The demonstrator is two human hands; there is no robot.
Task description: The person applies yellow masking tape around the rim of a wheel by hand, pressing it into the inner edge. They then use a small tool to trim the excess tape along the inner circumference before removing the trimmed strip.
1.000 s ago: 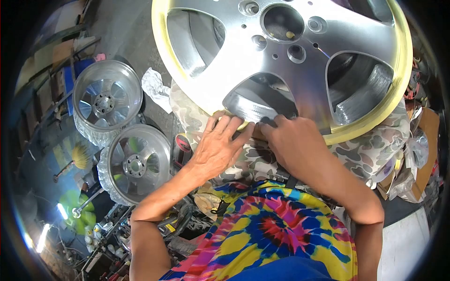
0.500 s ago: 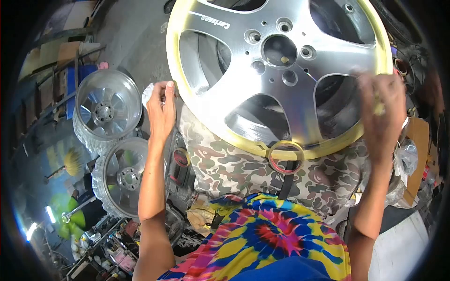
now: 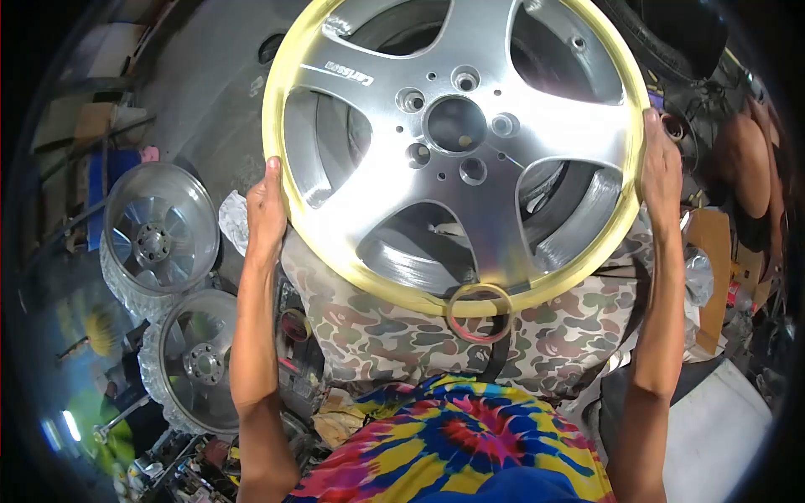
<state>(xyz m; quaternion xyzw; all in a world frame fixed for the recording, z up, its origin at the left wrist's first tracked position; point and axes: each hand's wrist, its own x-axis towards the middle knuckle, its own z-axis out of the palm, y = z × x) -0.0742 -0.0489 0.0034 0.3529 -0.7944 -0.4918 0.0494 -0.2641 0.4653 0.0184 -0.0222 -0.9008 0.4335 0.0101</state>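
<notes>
A silver alloy wheel [image 3: 532, 226] with broad spokes and "Carlsson" lettering fills the upper middle, face up. Yellow masking tape [image 3: 356, 277] covers its outer lip. My left hand [image 3: 267, 210] is closed on the left edge, thumb up and fingers hidden beneath. On the opposite edge my right hand [image 3: 662, 172] holds the wheel, its thumb against the taped lip. A tape roll [image 3: 480, 339] hangs at the lip nearest my body. Below the wheel, camouflage cloth [image 3: 390, 331] covers my lap.
Two more wheels, one upper [image 3: 194, 189] and one lower [image 3: 172, 381], stand at left in clear plastic. Crumpled white paper [image 3: 234, 222] lies beside my left hand. A cardboard piece [image 3: 708, 277] stands at right, near another person's bare leg [image 3: 745, 159]. Tires [image 3: 671, 42] lie behind.
My right hand, blurred near the lower right rim before, now grips the wheel's right edge. The left hand has closed onto the left edge. The whole view has shifted, surroundings moving left and down.
</notes>
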